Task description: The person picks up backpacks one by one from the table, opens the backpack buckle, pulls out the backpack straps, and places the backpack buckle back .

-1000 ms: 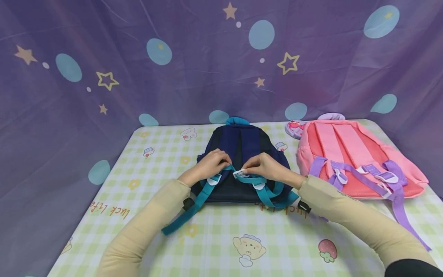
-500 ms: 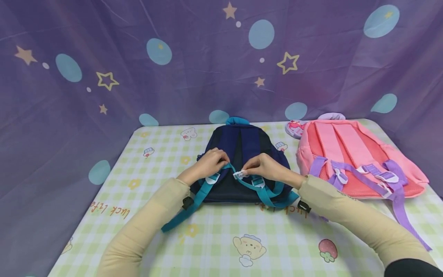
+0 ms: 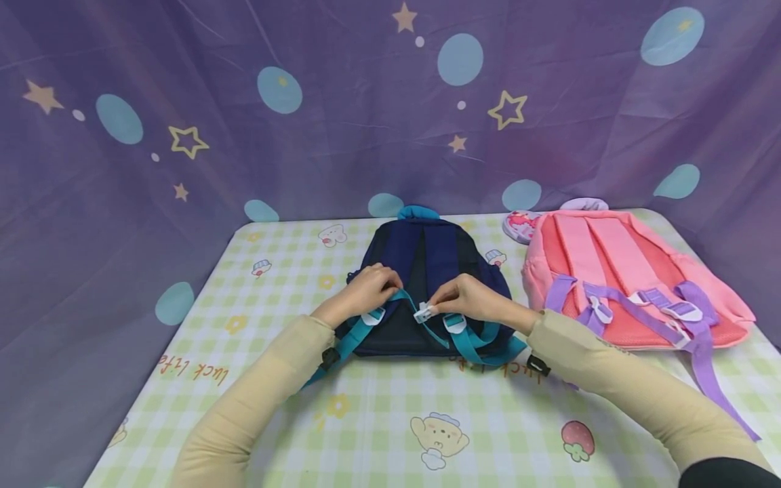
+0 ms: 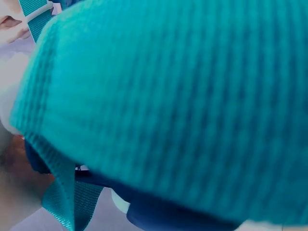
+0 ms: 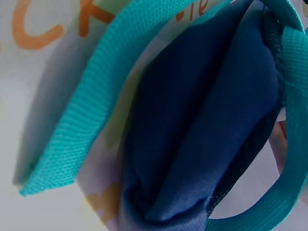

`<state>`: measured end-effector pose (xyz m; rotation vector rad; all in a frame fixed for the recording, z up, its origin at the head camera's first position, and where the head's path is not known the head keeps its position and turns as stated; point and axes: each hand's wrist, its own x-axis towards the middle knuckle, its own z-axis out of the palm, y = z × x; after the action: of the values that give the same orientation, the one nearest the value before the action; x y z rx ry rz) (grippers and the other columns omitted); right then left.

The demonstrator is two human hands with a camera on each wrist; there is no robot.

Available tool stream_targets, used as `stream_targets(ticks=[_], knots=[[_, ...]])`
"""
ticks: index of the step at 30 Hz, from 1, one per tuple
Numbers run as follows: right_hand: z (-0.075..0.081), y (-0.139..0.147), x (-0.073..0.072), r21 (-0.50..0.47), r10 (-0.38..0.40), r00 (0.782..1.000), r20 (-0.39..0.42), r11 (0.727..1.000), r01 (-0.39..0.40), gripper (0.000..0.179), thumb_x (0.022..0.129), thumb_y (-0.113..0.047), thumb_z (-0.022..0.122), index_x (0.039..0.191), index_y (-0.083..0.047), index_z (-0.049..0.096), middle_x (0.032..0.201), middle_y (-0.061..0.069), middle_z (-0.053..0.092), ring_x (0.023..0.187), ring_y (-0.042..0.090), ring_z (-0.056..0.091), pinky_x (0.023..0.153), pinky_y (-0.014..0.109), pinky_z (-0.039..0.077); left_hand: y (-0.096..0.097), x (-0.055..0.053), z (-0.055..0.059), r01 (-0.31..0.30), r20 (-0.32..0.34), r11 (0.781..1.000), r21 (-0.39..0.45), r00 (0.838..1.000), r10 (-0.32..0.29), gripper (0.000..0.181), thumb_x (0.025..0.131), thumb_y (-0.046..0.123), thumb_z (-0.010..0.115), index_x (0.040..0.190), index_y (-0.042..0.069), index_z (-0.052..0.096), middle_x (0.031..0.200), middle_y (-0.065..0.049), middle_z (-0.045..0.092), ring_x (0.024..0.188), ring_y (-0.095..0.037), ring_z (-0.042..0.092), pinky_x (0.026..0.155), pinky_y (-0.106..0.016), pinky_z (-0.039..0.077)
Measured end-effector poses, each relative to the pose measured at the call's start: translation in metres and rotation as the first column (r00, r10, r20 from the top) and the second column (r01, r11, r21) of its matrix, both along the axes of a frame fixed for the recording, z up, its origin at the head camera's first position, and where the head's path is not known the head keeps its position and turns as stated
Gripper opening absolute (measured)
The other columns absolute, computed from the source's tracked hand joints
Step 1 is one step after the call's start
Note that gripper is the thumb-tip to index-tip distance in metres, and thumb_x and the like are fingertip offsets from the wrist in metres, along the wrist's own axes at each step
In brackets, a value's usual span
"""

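Observation:
A navy backpack lies on the table, its strap side up. My left hand pinches a teal strap over the bag's lower left. A white plastic buckle sits between the thumb and fingers of my right hand, just right of centre. From the buckle a teal strap end slants down to the right across the dark back panel. White strap adjusters lie on both sides. Blurred teal webbing fills most of the left wrist view. Teal straps and the bag's navy side show in the right wrist view.
To the right lies a pink backpack with purple straps trailing toward the front. A small round pouch is beside its top. The checked tablecloth covers the table, and a purple curtain hangs behind.
The teal strap by the buckle has gone from running toward the right adjuster to a free end hanging down. At lower left, the long strap end has drawn back behind my left forearm.

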<state>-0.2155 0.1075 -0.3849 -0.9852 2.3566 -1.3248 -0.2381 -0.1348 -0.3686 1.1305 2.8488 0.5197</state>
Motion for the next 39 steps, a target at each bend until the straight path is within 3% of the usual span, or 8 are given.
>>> stream_targets(ticks=[9,20,30,39], knots=[[-0.001,0.001,0.001,0.007,-0.009,1.0,0.013,1.0,0.009,0.011,0.091,0.0,0.066,0.095,0.006,0.074,0.09,0.012,0.074,0.072,0.012,0.063,0.062,0.021,0.045,0.005,0.004,0.003,0.062,0.07,0.996,-0.058,0.996,-0.058,0.018,0.094,0.002,0.061,0.107,0.007,0.072,0.104,-0.008,0.067,0.096,-0.027,0.057,0.093,-0.042,0.043],[-0.002,0.002,0.001,0.001,0.009,1.0,0.002,1.0,-0.009,0.011,0.091,0.0,0.066,0.095,0.007,0.074,0.091,0.013,0.074,0.075,0.013,0.066,0.064,0.021,0.048,0.015,0.011,0.003,0.178,0.064,0.984,-0.032,0.982,-0.175,0.014,0.091,0.008,0.069,0.103,0.008,0.075,0.106,-0.005,0.069,0.097,-0.023,0.055,0.085,-0.035,0.041],[0.0,0.005,0.001,0.014,0.007,1.0,0.011,1.0,-0.007,0.011,0.091,0.0,0.065,0.094,0.006,0.074,0.09,0.012,0.074,0.071,0.01,0.062,0.061,0.021,0.045,0.015,0.011,0.001,0.182,0.052,0.983,-0.014,0.982,-0.181,0.01,0.09,0.013,0.071,0.096,0.009,0.077,0.097,-0.002,0.071,0.096,-0.022,0.056,0.086,-0.035,0.041],[-0.001,0.005,0.002,-0.001,0.015,0.999,0.029,1.0,-0.015,0.011,0.092,-0.001,0.066,0.094,0.006,0.074,0.089,0.011,0.073,0.069,0.011,0.06,0.06,0.021,0.044,0.011,0.009,-0.001,0.135,0.007,0.991,0.018,0.991,-0.135,0.006,0.09,0.011,0.071,0.093,0.009,0.076,0.09,-0.001,0.068,0.091,-0.021,0.056,0.085,-0.034,0.042]])
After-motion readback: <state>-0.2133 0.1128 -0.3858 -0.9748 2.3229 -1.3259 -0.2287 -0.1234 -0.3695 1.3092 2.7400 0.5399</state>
